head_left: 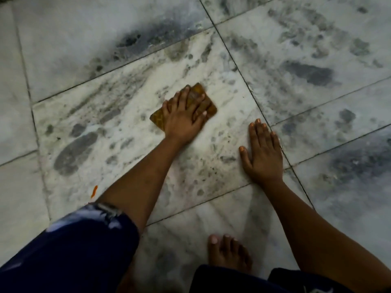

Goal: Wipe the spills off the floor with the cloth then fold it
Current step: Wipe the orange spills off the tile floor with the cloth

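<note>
A small brown-orange cloth (pixel 198 96), folded into a rectangle, lies on the white marble floor (pixel 127 115) near the middle of the view. My left hand (pixel 184 117) presses down on it with fingers spread over its top, covering most of it. My right hand (pixel 262 153) lies flat on the floor to the right of the cloth, palm down, fingers apart, holding nothing. A small orange smear (pixel 94 191) marks the floor at lower left, beside my left arm. Grey blotches and wet-looking streaks cover the tiles around the cloth.
My bare foot (pixel 228 252) stands on the tile at the bottom centre. Dark blue clothing with white patches (pixel 74 250) fills the lower left corner. Dark grout lines (pixel 237 66) cross the floor diagonally.
</note>
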`<state>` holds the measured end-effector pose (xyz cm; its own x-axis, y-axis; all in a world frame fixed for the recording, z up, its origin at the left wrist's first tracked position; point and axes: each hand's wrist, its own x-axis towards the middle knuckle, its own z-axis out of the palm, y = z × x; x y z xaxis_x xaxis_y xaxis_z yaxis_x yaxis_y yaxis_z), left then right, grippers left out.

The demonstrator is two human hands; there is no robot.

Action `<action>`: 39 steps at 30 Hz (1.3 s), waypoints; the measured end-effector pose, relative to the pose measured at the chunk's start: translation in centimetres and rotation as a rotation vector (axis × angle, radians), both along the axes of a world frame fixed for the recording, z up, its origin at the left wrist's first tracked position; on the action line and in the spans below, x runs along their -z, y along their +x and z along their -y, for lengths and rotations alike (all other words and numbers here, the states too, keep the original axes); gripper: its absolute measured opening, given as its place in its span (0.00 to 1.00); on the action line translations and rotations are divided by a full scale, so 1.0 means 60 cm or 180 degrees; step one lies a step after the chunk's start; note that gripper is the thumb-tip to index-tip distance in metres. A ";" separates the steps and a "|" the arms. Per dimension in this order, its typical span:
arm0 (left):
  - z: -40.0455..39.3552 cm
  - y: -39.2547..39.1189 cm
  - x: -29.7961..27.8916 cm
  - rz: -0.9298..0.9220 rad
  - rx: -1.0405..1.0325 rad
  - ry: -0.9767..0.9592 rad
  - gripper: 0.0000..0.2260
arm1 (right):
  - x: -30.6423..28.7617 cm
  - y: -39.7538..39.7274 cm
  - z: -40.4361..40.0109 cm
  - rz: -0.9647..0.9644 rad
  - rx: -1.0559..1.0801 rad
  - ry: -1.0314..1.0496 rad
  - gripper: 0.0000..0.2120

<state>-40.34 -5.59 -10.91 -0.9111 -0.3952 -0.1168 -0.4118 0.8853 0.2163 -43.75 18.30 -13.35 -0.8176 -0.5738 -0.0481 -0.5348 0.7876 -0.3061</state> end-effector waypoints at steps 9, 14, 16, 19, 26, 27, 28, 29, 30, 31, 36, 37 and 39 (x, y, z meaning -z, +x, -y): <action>-0.141 0.205 0.006 -0.0125 0.0184 -0.0095 0.25 | -0.015 0.001 0.090 0.0237 -0.0088 -0.0621 0.30; -0.082 0.240 0.013 -0.0179 0.0219 -0.0289 0.24 | -0.016 0.031 0.153 0.0180 -0.0751 -0.0638 0.28; -0.045 0.218 0.013 -0.0156 -0.0084 -0.0297 0.24 | -0.016 0.039 0.163 0.0135 -0.1069 -0.0561 0.28; 0.027 0.179 0.005 0.0049 -0.0468 -0.0251 0.26 | -0.012 0.050 0.172 0.0149 -0.1270 -0.0362 0.28; 0.110 0.169 -0.046 0.0976 0.0026 -0.0166 0.29 | -0.006 0.058 0.173 0.0046 -0.1301 -0.0135 0.28; 0.089 0.204 -0.044 0.0909 0.0154 -0.0224 0.29 | -0.012 0.060 0.175 0.0088 -0.1296 -0.0102 0.29; 0.061 0.244 -0.033 0.0745 0.0228 -0.0242 0.29 | -0.018 0.064 0.178 0.0158 -0.1267 -0.0064 0.31; 0.028 0.288 -0.020 0.0648 0.0270 -0.0221 0.28 | -0.022 0.071 0.182 0.0235 -0.1202 -0.0037 0.32; -0.005 0.324 -0.013 0.0593 0.0290 -0.0223 0.28 | -0.030 0.076 0.191 0.0269 -0.1136 -0.0058 0.33; -0.033 0.354 -0.001 0.0485 0.0385 -0.0292 0.30 | -0.036 0.086 0.199 0.0303 -0.1123 -0.0091 0.32; 0.009 0.342 0.010 -0.0239 0.0646 -0.0205 0.21 | -0.018 0.110 0.221 0.0215 -0.1173 -0.0170 0.29; 0.038 0.327 0.010 -0.0330 0.0452 -0.0211 0.20 | -0.009 0.113 0.220 0.0150 -0.1161 -0.0148 0.29; 0.101 0.294 0.008 -0.0237 0.0017 -0.0261 0.23 | 0.000 0.115 0.215 0.0006 -0.1197 -0.0125 0.29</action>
